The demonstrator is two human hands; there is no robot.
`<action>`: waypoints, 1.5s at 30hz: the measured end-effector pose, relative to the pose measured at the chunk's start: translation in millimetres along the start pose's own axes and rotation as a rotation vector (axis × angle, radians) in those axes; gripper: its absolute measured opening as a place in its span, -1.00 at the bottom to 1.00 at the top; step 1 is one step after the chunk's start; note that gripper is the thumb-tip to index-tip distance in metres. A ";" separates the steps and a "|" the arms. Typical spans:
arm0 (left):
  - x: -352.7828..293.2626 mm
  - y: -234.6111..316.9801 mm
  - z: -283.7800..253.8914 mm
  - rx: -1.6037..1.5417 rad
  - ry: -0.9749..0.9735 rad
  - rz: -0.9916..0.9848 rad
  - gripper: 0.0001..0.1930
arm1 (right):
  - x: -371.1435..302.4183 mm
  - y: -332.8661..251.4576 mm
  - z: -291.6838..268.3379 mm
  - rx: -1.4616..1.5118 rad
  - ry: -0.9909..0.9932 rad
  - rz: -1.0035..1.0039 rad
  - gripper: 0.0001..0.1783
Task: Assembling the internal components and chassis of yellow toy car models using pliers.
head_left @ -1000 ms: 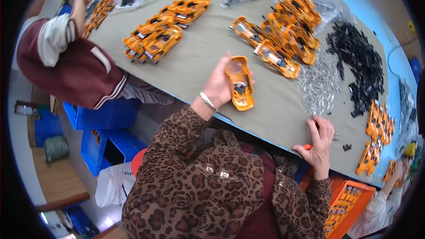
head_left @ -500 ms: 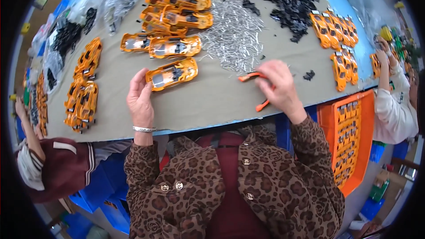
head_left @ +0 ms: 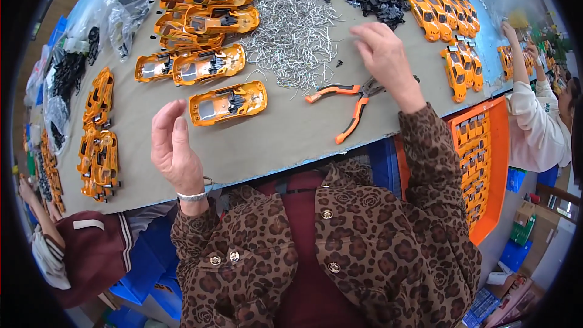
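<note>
Fingers of the left hand (head_left: 176, 155) are straight, held together and empty, raised above the tabletop (head_left: 267, 140) just beside 1 orange toy car shell (head_left: 228, 102) lying underside up. The right hand (head_left: 384, 54) hovers with fingers loosely bent and empty over the pile of silver wire pins (head_left: 294, 36), near the orange-handled pliers (head_left: 349, 100) lying on the tabletop.

Your nearest piece is the orange toy car shell (head_left: 228, 102): it lies upside down on the grey table cover, its hollow underside and dark inner parts facing up, long axis running left to right. The orange-handled pliers (head_left: 355, 98) lie to the right of that shell, apart from it, handles splayed and jaws pointing away from it.
</note>
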State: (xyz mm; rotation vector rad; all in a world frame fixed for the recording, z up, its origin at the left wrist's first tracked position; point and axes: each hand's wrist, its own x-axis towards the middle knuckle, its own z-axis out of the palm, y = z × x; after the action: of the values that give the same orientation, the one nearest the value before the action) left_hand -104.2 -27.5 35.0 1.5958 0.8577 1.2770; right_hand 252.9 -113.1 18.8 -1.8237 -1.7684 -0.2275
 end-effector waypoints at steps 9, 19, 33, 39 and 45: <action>-23.1 1.2 59.0 -0.746 -0.537 -0.870 -0.75 | -21.5 -34.9 17.6 -0.072 -0.089 -0.032 -0.86; -5.3 19.0 137.2 -0.871 -0.542 -1.361 -0.66 | -20.2 -63.7 -7.7 0.015 -0.019 0.071 -0.81; -15.5 -5.7 51.4 -1.109 -0.462 -1.251 -0.73 | -59.0 -12.8 -72.7 0.125 -0.132 0.225 -0.68; 36.8 33.7 -50.9 -0.905 -0.184 -0.715 -0.69 | -59.1 -8.9 -39.3 0.268 -0.035 0.338 -0.66; 122.7 -39.4 -138.3 -0.541 0.124 -0.671 -0.68 | -72.0 13.7 -13.2 0.532 0.215 0.573 -0.76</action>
State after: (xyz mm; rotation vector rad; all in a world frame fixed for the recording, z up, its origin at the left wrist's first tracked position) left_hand -210.2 128.1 51.5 0.7158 0.9172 0.9991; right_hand 262.0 -180.9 -10.5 -1.7352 -0.9768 0.2445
